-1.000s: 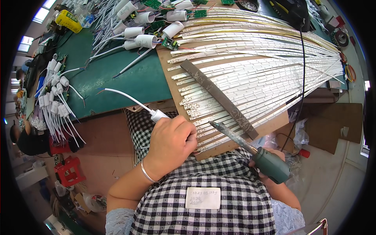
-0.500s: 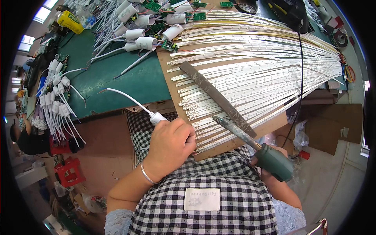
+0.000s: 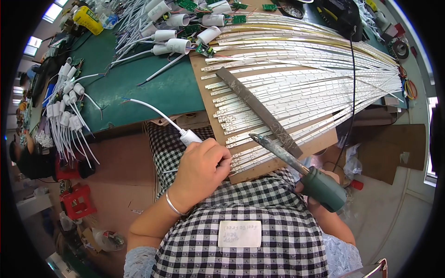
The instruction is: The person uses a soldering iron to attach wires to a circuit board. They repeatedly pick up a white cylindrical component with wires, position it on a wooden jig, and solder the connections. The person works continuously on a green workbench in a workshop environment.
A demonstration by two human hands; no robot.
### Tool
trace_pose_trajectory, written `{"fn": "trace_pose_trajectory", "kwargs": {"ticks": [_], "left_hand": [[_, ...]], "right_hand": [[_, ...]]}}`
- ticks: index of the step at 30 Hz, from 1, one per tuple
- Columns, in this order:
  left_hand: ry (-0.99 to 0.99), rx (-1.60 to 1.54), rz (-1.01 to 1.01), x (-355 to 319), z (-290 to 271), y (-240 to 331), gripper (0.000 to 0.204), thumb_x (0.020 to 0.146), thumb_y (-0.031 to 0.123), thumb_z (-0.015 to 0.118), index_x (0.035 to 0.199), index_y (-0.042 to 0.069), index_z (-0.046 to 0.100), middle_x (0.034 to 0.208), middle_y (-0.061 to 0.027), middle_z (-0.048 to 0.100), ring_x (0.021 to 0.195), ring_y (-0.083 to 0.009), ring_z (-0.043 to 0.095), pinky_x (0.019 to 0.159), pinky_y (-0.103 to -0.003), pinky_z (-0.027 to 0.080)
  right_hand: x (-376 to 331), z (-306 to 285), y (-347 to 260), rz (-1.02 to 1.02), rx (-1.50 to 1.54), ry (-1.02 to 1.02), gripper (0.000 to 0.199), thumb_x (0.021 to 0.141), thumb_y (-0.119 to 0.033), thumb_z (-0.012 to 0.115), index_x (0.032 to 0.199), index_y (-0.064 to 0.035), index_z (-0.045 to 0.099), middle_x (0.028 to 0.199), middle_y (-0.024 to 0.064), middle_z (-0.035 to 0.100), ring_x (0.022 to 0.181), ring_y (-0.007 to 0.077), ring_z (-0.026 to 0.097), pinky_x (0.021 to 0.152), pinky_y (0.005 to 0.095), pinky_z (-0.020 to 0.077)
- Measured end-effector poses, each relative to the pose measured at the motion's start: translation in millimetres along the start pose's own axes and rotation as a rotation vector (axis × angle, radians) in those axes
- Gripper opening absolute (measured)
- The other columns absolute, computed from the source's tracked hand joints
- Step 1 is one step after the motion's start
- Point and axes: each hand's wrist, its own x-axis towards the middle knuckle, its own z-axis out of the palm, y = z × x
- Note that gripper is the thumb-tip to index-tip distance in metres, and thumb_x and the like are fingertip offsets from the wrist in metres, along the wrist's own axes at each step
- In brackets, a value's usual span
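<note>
My left hand (image 3: 202, 163) is closed round a white lamp end cap with a cable (image 3: 189, 136), at the near left corner of the cardboard. Its white cable curves away to the upper left and ends in thin bare wires over the green table. In my right hand (image 3: 320, 209) is a soldering iron (image 3: 282, 155) with a green handle. The iron's tip points up and left, above the ends of the LED strips (image 3: 287, 88). A dark flat bar (image 3: 259, 111) lies slantwise across those strips. What my left fingertips touch is hidden.
Several white end caps (image 3: 178, 45) with cables and circuit boards are piled at the back of the green table (image 3: 157, 104). More capped cables (image 3: 69, 99) hang over its left edge. A black cord (image 3: 353, 83) runs down across the strips. Cardboard (image 3: 331, 139) lies beneath them.
The view has shifted slightly, so the table and strips sit a little differently. Both hands keep their holds; the iron's tip is slightly higher in the picture.
</note>
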Motion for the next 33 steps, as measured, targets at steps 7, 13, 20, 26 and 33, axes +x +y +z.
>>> {"fn": "trace_pose_trajectory", "kwargs": {"ticks": [7, 13, 20, 26, 33], "left_hand": [[0.259, -0.056, 0.041, -22, -3, -24, 0.018, 0.077, 0.015, 0.073, 0.090, 0.008, 0.062, 0.090, -0.0062, 0.062, 0.092, -0.0271, 0.062, 0.087, -0.040, 0.043], [0.279, 0.361, 0.026, -45, -17, -57, 0.035, 0.089, 0.040, 0.060, 0.105, 0.010, 0.065, 0.115, -0.0058, 0.061, 0.123, -0.0298, 0.049, 0.100, -0.050, 0.029], [-0.055, 0.219, -0.026, -53, -11, -67, 0.015, 0.081, 0.026, 0.070, 0.085, 0.011, 0.069, 0.083, -0.0047, 0.065, 0.084, -0.0259, 0.062, 0.080, -0.037, 0.039], [0.413, 0.308, 0.333, 44, -71, -55, 0.014, 0.077, 0.010, 0.070, 0.091, 0.011, 0.068, 0.092, -0.0044, 0.065, 0.085, -0.0256, 0.060, 0.078, -0.040, 0.045], [0.220, 0.710, 0.464, 154, -61, -87, 0.031, 0.080, 0.008, 0.063, 0.110, 0.016, 0.065, 0.106, 0.0000, 0.064, 0.103, -0.0203, 0.057, 0.094, -0.041, 0.035]], "right_hand": [[-6, 12, -13, 0.016, -0.172, 0.141, 0.052, 0.087, -0.051, 0.063, 0.089, 0.0012, 0.065, 0.069, 0.0055, 0.066, 0.061, 0.0143, 0.064, 0.056, 0.0262, 0.0501], [-1, 17, -8, 0.015, -0.251, 0.135, 0.055, 0.088, -0.055, 0.060, 0.090, 0.0004, 0.065, 0.066, 0.0039, 0.065, 0.055, 0.0126, 0.060, 0.053, 0.0251, 0.0472], [1, 38, -20, -0.015, -0.188, 0.181, 0.050, 0.086, -0.046, 0.068, 0.099, 0.0014, 0.062, 0.071, 0.0057, 0.065, 0.063, 0.0142, 0.065, 0.058, 0.0270, 0.0518], [-1, 55, -13, 0.075, -0.030, 0.429, 0.068, 0.078, -0.060, 0.072, 0.105, 0.0010, 0.061, 0.071, 0.0062, 0.064, 0.063, 0.0130, 0.063, 0.055, 0.0240, 0.0485], [7, 6, 9, 0.023, -0.099, 0.192, 0.069, 0.082, -0.057, 0.069, 0.115, 0.0004, 0.051, 0.073, 0.0072, 0.064, 0.061, 0.0143, 0.063, 0.056, 0.0258, 0.0493]]}}
